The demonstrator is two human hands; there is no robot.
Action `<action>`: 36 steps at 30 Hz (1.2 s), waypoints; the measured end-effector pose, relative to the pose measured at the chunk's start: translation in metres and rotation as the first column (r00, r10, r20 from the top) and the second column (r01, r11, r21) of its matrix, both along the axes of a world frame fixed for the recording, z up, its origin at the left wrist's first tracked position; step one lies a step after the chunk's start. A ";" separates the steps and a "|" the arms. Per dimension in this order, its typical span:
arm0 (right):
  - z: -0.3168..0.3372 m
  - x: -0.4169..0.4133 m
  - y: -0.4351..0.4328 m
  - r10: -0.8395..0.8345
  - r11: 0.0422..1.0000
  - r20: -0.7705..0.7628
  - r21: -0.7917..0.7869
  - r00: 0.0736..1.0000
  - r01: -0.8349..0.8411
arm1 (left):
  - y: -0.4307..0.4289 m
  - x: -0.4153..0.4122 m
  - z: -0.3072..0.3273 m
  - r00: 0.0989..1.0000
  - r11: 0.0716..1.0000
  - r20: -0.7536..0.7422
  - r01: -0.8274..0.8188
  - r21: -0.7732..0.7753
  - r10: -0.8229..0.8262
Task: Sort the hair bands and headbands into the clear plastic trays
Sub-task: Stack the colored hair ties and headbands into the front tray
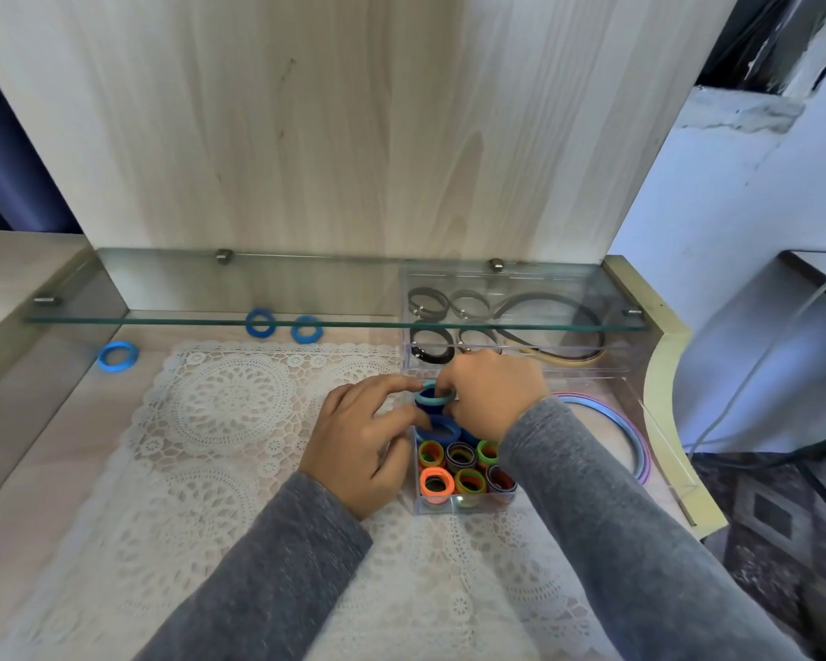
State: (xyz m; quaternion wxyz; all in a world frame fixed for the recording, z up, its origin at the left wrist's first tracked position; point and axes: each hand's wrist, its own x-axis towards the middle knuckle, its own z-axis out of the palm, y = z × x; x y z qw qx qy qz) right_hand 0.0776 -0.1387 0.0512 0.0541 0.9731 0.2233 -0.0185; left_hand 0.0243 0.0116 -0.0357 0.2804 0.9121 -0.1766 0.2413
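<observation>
Head view: teal band [429, 403] flat, hole upward, in pinch of left hand [359, 446] and right hand [493, 394].

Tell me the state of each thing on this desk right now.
teal hair band: pinched by left hand and right hand
small tray: packed with coloured bands
three blue bands: loose, unsorted
far tray: holds dark bands, headbands
pastel headbands: lying flat, right of small tray

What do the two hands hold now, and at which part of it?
One teal hair band, above the small clear tray. The left hand pinches its left edge, the right hand its right edge.
</observation>
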 end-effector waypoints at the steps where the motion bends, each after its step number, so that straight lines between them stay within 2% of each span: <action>1: 0.001 0.000 0.001 -0.007 1.000 -0.014 -0.005 1.000 0.007 | 0.000 0.000 0.000 1.000 1.000 -0.008 0.002 0.001 -0.002; 8: 0.011 0.000 -0.006 -0.007 1.000 -0.155 -0.009 0.988 0.006 | 0.000 0.000 0.002 1.000 1.000 -0.016 0.002 -0.005 -0.002; 13: 0.006 0.001 -0.011 -0.008 0.988 -0.007 0.155 1.000 0.009 | -0.001 -0.001 0.002 1.000 1.000 -0.025 -0.003 -0.011 0.003; 16: -0.001 -0.001 -0.010 0.017 0.985 0.046 0.170 0.999 -0.025 | -0.001 -0.001 0.002 1.000 1.000 -0.024 -0.004 -0.008 0.003; 29: -0.017 -0.004 -0.004 0.043 0.982 0.029 0.181 0.999 -0.047 | -0.002 -0.002 0.002 1.000 1.000 -0.004 0.000 0.031 0.000; 32: -0.015 -0.004 -0.008 -0.032 0.963 0.028 0.268 0.999 0.024 | -0.002 -0.003 0.004 1.000 0.999 0.005 -0.024 0.022 0.024; 36: -0.010 -0.008 -0.014 -0.240 0.911 0.038 0.353 0.970 0.212 | -0.003 -0.004 0.006 0.987 0.988 0.019 -0.157 0.000 0.157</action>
